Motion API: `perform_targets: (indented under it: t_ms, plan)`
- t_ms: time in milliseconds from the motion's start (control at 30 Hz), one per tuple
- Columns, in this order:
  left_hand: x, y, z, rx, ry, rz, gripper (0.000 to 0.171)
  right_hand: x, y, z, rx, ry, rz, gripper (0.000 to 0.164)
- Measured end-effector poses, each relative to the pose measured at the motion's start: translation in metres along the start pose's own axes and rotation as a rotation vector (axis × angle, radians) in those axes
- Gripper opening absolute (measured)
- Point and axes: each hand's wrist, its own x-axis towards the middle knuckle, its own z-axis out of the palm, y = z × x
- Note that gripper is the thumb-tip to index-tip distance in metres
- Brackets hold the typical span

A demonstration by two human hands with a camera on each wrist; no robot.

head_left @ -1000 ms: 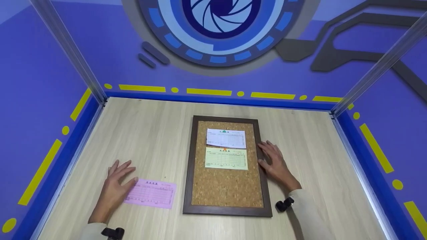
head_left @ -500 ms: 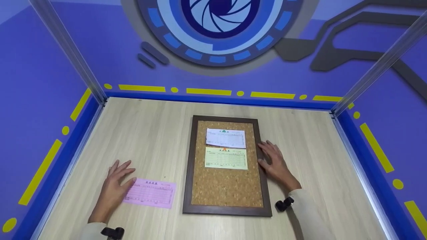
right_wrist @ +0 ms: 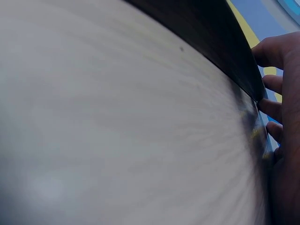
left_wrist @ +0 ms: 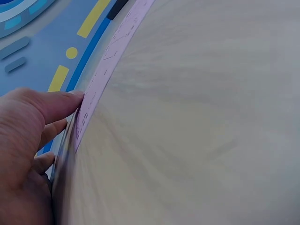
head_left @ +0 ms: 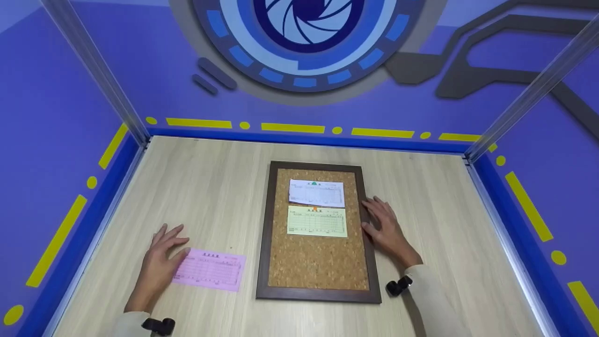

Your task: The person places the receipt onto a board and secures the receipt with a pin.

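Observation:
A pink printed slip (head_left: 210, 270) lies on the table left of a cork board (head_left: 318, 262) with a dark brown frame. My left hand (head_left: 159, 267) rests at the slip's left end, its thumb touching the edge and the other fingers spread loosely. The left wrist view shows the thumb (left_wrist: 65, 103) at the slip's end. On the board's upper half are a white slip (head_left: 316, 193) with a green piece at its top and a pale green slip (head_left: 317, 222) with an orange one. My right hand (head_left: 386, 229) touches the frame's right side with relaxed fingers.
The wooden table (head_left: 206, 187) is bounded by a blue back wall (head_left: 140, 84) and blue side walls with yellow marks. Metal posts (head_left: 93, 70) stand at the back corners. Each wrist wears a small black camera (head_left: 398, 286).
Both hands, the slips and the board stay in place. Only a very slight shift of the whole head view shows.

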Motion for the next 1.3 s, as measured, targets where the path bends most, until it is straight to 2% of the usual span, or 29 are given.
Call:
perform_targets:
  t_ms: [467,733,933,1300]
  plan:
    - [0.0022,0.0003,-0.0011,-0.009,0.015,-0.040,0.021,0.0016,0.0015,-0.0005,0.005,0.005,-0.028,0.062]
    - [0.0004,-0.0022,-0.0052,-0.021,0.000,-0.039,0.017,0.0011,0.0003,0.0003,0.006,-0.006,0.003,0.062]
    - [-0.0015,-0.0028,-0.0077,-0.027,-0.035,-0.062,0.013,0.0003,0.0018,0.0011,0.000,-0.006,-0.011,0.062]
    - [0.0006,-0.0030,-0.0074,-0.017,-0.030,-0.069,0.007,0.0007,0.0017,0.0004,-0.001,0.003,-0.025,0.062]
